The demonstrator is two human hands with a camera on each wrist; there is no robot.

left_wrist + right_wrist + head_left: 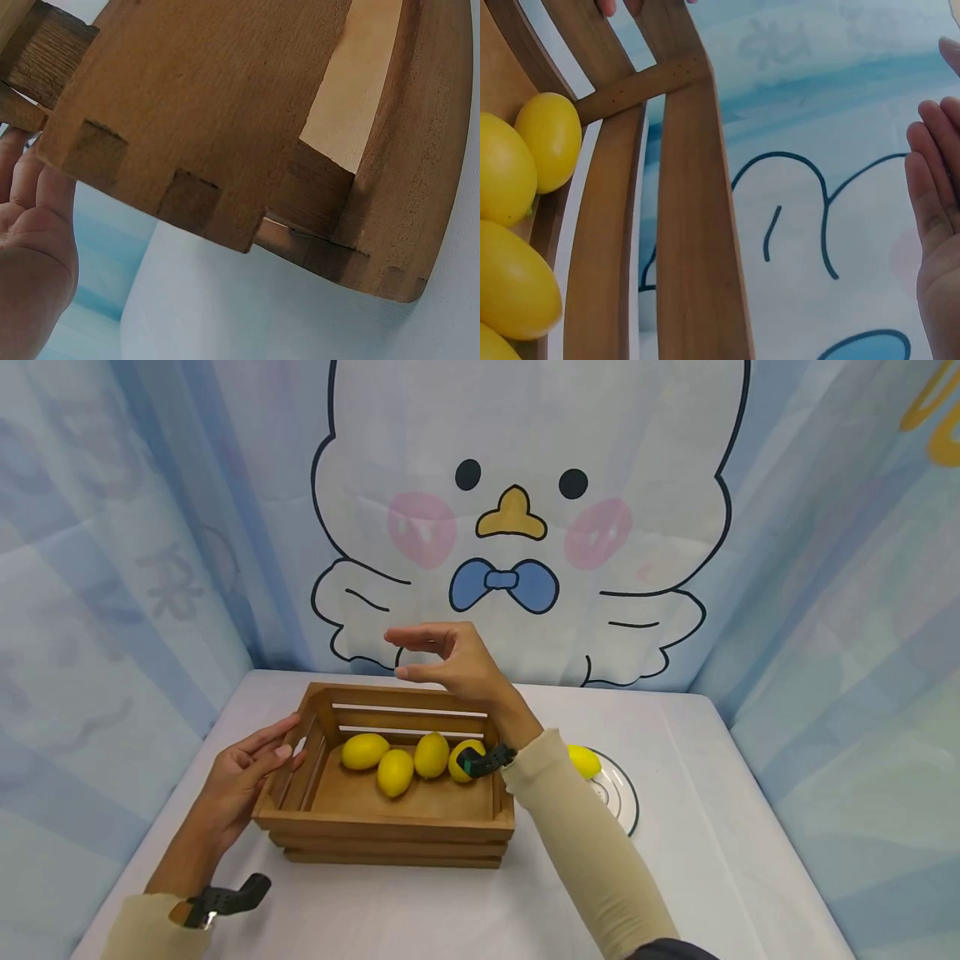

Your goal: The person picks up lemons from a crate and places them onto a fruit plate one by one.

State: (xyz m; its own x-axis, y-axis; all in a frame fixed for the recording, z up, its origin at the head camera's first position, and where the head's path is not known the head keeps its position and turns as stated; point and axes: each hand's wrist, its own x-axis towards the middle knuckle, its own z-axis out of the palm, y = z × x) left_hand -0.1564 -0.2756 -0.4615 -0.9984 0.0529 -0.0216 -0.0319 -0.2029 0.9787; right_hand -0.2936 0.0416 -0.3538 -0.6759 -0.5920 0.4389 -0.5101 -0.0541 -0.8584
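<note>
A wooden slatted crate [382, 828] stands on the white table with several yellow lemons [395, 772] inside. My left hand [247, 768] grips the crate's left end, thumb and fingers at the slats near the upper rim. In the left wrist view that left hand [34, 232] shows beside the crate's corner joints. Over the crate's back rim, my right hand [457, 660] is held in the air, thumb apart from the fingers and nothing between them. The right wrist view has lemons [514, 277] by the crate's back slats [694, 225] and the right hand [937, 202] off to the side.
To the right of the crate, partly behind the right sleeve, is a white plate [626, 806] with a dark rim, bearing a lemon [583, 762]. A printed curtain [645, 427] hangs behind the table, with more curtain at both sides.
</note>
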